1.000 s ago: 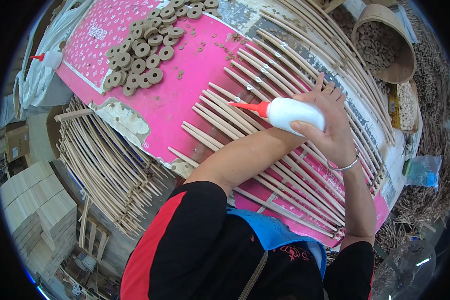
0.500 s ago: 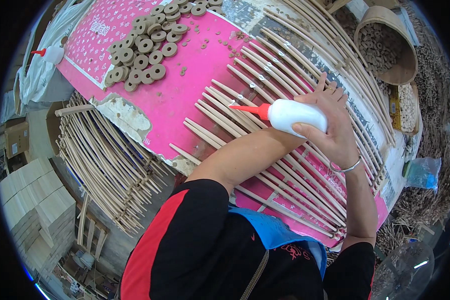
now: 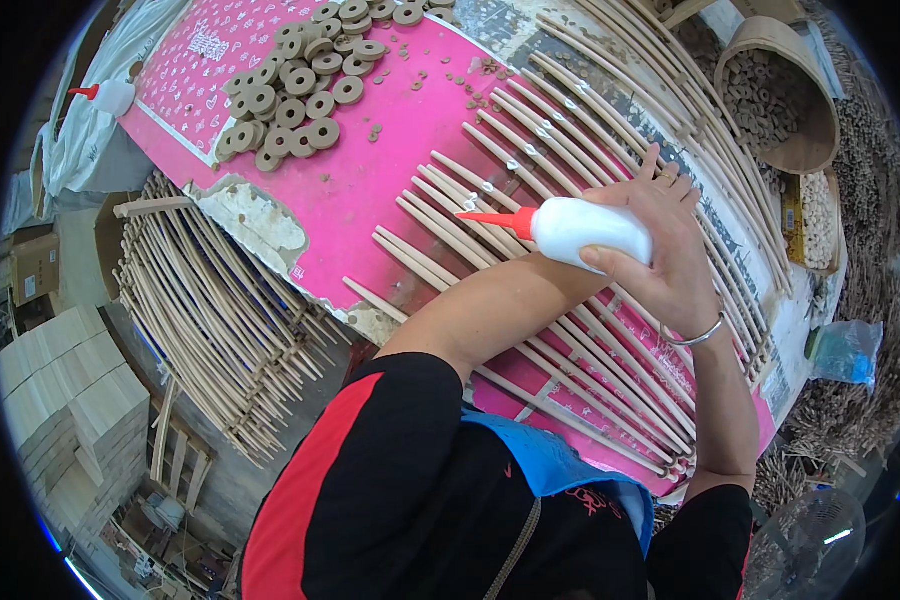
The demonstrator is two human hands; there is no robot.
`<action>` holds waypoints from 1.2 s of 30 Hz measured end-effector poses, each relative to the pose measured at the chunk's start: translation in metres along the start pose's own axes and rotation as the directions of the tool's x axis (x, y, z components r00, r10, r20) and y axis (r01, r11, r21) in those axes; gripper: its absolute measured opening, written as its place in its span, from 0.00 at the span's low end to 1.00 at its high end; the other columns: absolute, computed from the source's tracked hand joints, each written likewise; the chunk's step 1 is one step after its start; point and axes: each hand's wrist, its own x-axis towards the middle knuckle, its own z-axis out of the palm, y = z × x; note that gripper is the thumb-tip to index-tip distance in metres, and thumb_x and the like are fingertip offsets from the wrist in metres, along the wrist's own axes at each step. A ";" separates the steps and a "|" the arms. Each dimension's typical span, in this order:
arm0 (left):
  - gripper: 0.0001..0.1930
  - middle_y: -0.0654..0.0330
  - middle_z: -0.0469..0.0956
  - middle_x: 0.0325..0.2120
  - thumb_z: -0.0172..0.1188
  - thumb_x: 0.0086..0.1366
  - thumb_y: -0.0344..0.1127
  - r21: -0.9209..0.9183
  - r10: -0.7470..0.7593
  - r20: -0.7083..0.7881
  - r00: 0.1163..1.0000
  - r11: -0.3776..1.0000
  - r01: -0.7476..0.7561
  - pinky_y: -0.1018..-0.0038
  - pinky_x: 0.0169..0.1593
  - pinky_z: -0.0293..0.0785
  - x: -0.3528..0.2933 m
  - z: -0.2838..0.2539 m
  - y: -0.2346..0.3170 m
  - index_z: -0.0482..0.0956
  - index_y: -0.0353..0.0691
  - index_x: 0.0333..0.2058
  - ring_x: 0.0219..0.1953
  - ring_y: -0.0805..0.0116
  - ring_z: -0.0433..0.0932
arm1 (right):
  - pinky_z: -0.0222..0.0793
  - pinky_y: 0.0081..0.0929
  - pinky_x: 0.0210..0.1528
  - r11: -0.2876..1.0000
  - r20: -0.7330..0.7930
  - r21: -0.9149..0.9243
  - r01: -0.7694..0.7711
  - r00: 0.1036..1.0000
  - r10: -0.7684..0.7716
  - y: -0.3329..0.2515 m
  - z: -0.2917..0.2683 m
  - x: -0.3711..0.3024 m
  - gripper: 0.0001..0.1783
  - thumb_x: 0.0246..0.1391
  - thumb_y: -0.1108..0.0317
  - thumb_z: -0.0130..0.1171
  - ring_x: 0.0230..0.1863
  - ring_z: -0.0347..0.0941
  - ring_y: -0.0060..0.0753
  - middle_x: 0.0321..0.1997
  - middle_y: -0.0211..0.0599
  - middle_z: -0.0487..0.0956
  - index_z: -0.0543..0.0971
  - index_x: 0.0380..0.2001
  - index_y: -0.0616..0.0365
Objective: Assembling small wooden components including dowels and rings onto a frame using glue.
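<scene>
My right hand closes around a white squeeze bottle, its thumb along the near side. The bottle lies on its side in the air, its red nozzle pointing left over several pale wooden rods. Small white spots dot a line of rods near their left ends, one just by the nozzle tip. Crossing from the left, my left forearm passes beneath the bottle. My left hand is mostly hidden there; spread fingers, one ringed, reach past onto the rods.
A pile of brown rings covers the pink table's far left. At far right stands a tub of small pieces beside a yellow box. Bundled rods rest left of the table. Another red-tipped bottle sits far left.
The whole view has shifted slightly. The nozzle has edged a little left against the rods, and the white spot beside its tip shows more plainly. Both hands keep nearly the same pose.
</scene>
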 end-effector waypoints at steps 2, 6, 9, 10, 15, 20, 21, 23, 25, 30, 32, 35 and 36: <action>0.34 0.52 0.66 0.66 0.50 0.67 0.55 -0.018 0.001 -0.029 1.000 1.000 -0.002 0.42 0.79 0.36 -0.002 0.007 -0.004 0.66 0.44 0.67 0.73 0.52 0.58 | 0.71 0.41 0.52 0.999 -0.045 -0.005 0.045 0.998 -0.045 -0.004 0.004 0.004 0.24 0.46 0.63 0.73 0.48 0.80 0.49 0.44 0.45 0.84 0.82 0.47 0.61; 0.38 0.49 0.56 0.72 0.48 0.71 0.60 0.033 0.017 0.164 0.986 0.999 -0.023 0.42 0.78 0.36 0.005 -0.001 0.004 0.56 0.48 0.73 0.76 0.49 0.51 | 0.71 0.41 0.51 0.999 -0.043 -0.026 0.025 0.999 -0.026 -0.004 0.000 -0.003 0.24 0.46 0.63 0.73 0.47 0.80 0.49 0.44 0.46 0.84 0.82 0.47 0.60; 0.37 0.50 0.56 0.73 0.47 0.72 0.59 -0.091 0.021 0.089 0.996 0.996 -0.013 0.44 0.78 0.39 0.001 -0.012 0.012 0.55 0.48 0.74 0.76 0.50 0.52 | 0.71 0.35 0.55 0.997 -0.008 -0.076 0.011 1.000 -0.012 -0.009 -0.007 -0.011 0.25 0.49 0.65 0.71 0.49 0.80 0.43 0.46 0.44 0.82 0.80 0.50 0.63; 0.37 0.50 0.56 0.73 0.47 0.72 0.59 -0.154 0.016 0.051 0.999 0.988 -0.008 0.45 0.77 0.41 -0.001 -0.017 0.014 0.55 0.49 0.74 0.76 0.51 0.53 | 0.71 0.33 0.54 1.000 -0.029 0.000 -0.028 0.999 0.028 -0.012 -0.009 -0.013 0.24 0.50 0.65 0.71 0.49 0.80 0.40 0.46 0.43 0.83 0.80 0.50 0.63; 0.35 0.51 0.56 0.73 0.46 0.75 0.58 -0.473 -0.038 -0.127 0.991 0.881 -0.027 0.49 0.76 0.50 -0.020 -0.039 0.030 0.53 0.50 0.74 0.76 0.54 0.55 | 0.71 0.29 0.53 0.980 -0.080 0.119 -0.161 0.982 0.171 -0.028 -0.007 -0.028 0.23 0.53 0.63 0.71 0.47 0.79 0.32 0.45 0.38 0.82 0.80 0.50 0.62; 0.28 0.52 0.65 0.65 0.53 0.71 0.48 -0.562 -0.016 0.071 0.997 0.826 0.053 0.52 0.74 0.54 -0.076 -0.068 0.058 0.63 0.45 0.66 0.71 0.53 0.61 | 0.72 0.31 0.52 0.982 -0.113 0.121 -0.146 0.981 0.159 -0.039 0.008 -0.034 0.23 0.51 0.61 0.71 0.46 0.79 0.34 0.44 0.38 0.83 0.81 0.49 0.60; 0.25 0.53 0.70 0.60 0.57 0.69 0.44 -0.543 0.022 0.199 0.980 0.835 0.091 0.53 0.73 0.55 -0.093 -0.075 0.065 0.69 0.42 0.61 0.69 0.52 0.63 | 0.72 0.33 0.51 0.982 -0.130 0.121 -0.145 0.978 0.161 -0.035 0.015 -0.037 0.24 0.50 0.60 0.72 0.46 0.80 0.38 0.43 0.40 0.83 0.81 0.48 0.59; 0.22 0.54 0.75 0.56 0.61 0.66 0.40 -0.517 0.056 0.321 0.946 0.847 0.125 0.53 0.71 0.56 -0.128 -0.094 0.075 0.74 0.39 0.57 0.66 0.51 0.66 | 0.74 0.36 0.48 0.979 -0.144 0.129 -0.155 0.974 0.173 -0.036 0.025 -0.039 0.25 0.48 0.59 0.72 0.45 0.81 0.42 0.42 0.41 0.83 0.82 0.48 0.58; 0.26 0.54 0.73 0.59 0.61 0.67 0.45 -0.352 0.161 0.123 0.979 0.930 -0.108 0.50 0.73 0.53 -0.165 -0.120 0.076 0.74 0.41 0.61 0.69 0.52 0.64 | 0.74 0.36 0.48 0.981 -0.172 0.117 -0.153 0.970 0.172 -0.031 0.035 -0.044 0.24 0.48 0.59 0.72 0.44 0.81 0.43 0.42 0.41 0.83 0.82 0.47 0.58; 0.36 0.53 0.66 0.67 0.62 0.65 0.52 -0.217 0.115 0.116 0.987 0.972 -0.088 0.45 0.77 0.45 -0.196 -0.155 0.070 0.69 0.40 0.67 0.74 0.55 0.57 | 0.75 0.36 0.48 0.976 -0.197 0.140 -0.168 0.961 0.194 -0.034 0.045 -0.045 0.24 0.48 0.60 0.73 0.43 0.81 0.42 0.42 0.41 0.83 0.81 0.47 0.59; 0.36 0.52 0.65 0.69 0.61 0.66 0.52 -0.173 0.053 0.113 0.992 0.984 -0.033 0.44 0.77 0.42 -0.204 -0.165 0.068 0.67 0.41 0.68 0.75 0.54 0.54 | 0.73 0.27 0.50 0.966 -0.160 0.166 -0.197 0.962 0.223 -0.034 0.047 -0.048 0.21 0.54 0.68 0.70 0.46 0.79 0.27 0.45 0.36 0.83 0.80 0.50 0.62; 0.37 0.53 0.63 0.70 0.61 0.66 0.52 -0.144 0.036 0.144 0.989 0.989 -0.015 0.43 0.77 0.40 -0.215 -0.161 0.063 0.65 0.41 0.70 0.76 0.54 0.52 | 0.74 0.34 0.48 0.956 -0.197 0.204 -0.210 0.948 0.250 -0.036 0.050 -0.052 0.23 0.49 0.61 0.72 0.43 0.81 0.42 0.42 0.41 0.83 0.81 0.47 0.59; 0.37 0.53 0.63 0.70 0.61 0.66 0.52 -0.115 0.024 0.155 0.988 0.993 -0.006 0.43 0.78 0.40 -0.217 -0.160 0.062 0.65 0.42 0.70 0.76 0.54 0.52 | 0.74 0.34 0.48 0.956 -0.198 0.206 -0.208 0.948 0.249 -0.036 0.050 -0.053 0.23 0.49 0.61 0.72 0.43 0.81 0.42 0.42 0.41 0.83 0.81 0.47 0.59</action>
